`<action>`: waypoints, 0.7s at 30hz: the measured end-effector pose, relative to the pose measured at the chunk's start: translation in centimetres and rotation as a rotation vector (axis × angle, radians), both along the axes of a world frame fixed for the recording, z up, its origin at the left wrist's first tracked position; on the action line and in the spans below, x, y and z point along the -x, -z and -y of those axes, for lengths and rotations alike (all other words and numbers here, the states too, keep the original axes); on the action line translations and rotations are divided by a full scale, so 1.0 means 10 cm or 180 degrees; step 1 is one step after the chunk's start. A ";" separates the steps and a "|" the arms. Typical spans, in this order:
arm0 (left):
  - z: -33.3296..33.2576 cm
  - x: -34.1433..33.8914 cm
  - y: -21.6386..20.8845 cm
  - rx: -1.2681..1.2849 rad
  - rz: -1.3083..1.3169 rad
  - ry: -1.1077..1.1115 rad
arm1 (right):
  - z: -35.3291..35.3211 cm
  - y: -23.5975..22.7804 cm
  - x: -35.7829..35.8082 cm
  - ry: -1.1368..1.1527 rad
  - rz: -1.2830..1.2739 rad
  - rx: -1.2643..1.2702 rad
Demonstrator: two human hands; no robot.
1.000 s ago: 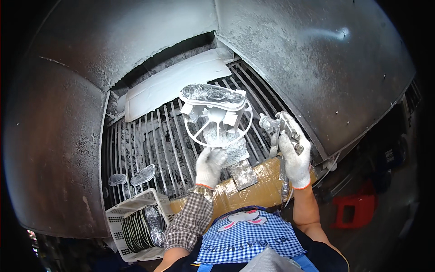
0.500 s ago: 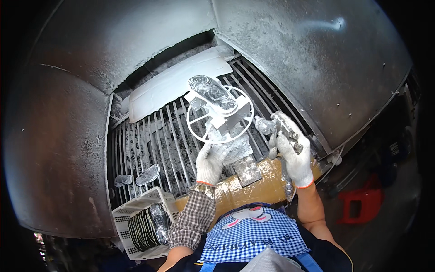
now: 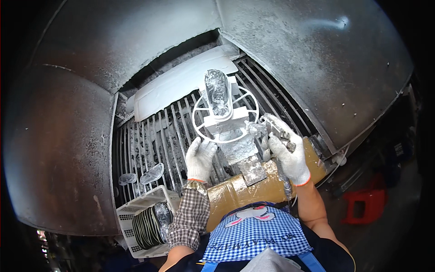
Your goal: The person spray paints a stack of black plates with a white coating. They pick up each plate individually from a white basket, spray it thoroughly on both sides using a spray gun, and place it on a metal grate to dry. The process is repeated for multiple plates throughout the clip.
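Note:
A spray gun [image 3: 265,131] wrapped in clear film is gripped in my gloved right hand [image 3: 289,152], its nozzle end close to the right side of a white spoked wheel [image 3: 249,93]. On the wheel, white blocks [image 3: 225,121] hold up a long oval piece [image 3: 216,93] with a shiny, film-like surface; its narrow end faces me. Just below the wheel's near-left rim is my gloved left hand [image 3: 200,158], fingers extended and holding nothing. Whether its fingertips touch the rim is hard to tell. A powder-coated stand [image 3: 236,149] shows under the wheel.
Metal bars [image 3: 158,136] form a grate beneath, with two clear oval pieces [image 3: 152,173] at its left. A white plastic crate [image 3: 174,196] holds a stack of dark striped pieces. Dark metal walls [image 3: 68,145] enclose the sides. A yellow wrapped edge [image 3: 226,195] runs before me; a red stool [image 3: 364,204] stands right.
The wheel has turned, swinging the oval piece from a slant to nearly straight toward me. My left hand has drawn slightly away from the rim. My right hand brought the spray gun nearer the wheel.

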State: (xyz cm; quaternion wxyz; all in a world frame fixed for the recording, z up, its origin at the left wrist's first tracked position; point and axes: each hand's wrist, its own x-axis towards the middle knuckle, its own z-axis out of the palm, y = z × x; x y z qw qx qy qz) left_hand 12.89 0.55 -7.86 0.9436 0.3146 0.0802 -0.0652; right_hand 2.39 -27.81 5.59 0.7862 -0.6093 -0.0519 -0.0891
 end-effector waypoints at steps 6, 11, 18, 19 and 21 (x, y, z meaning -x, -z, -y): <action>-0.09 -0.06 -0.09 0.0164 0.0046 -0.0130 | -0.05 0.09 -0.20 0.0013 0.0164 -0.0082; -0.15 -0.16 -0.17 0.0060 0.0325 -0.0019 | -0.11 0.18 -0.33 0.0146 0.0254 -0.0125; -0.23 -0.38 -0.25 -0.0282 0.0248 -0.0277 | -0.07 0.17 -0.42 0.0318 0.0252 -0.0150; -0.24 -0.42 -0.26 -0.0316 0.0186 -0.0347 | -0.07 0.15 -0.43 0.0360 0.0275 -0.0152; -0.28 -0.52 -0.25 -0.0314 0.0147 -0.0442 | -0.07 0.14 -0.44 0.0437 0.0300 -0.0177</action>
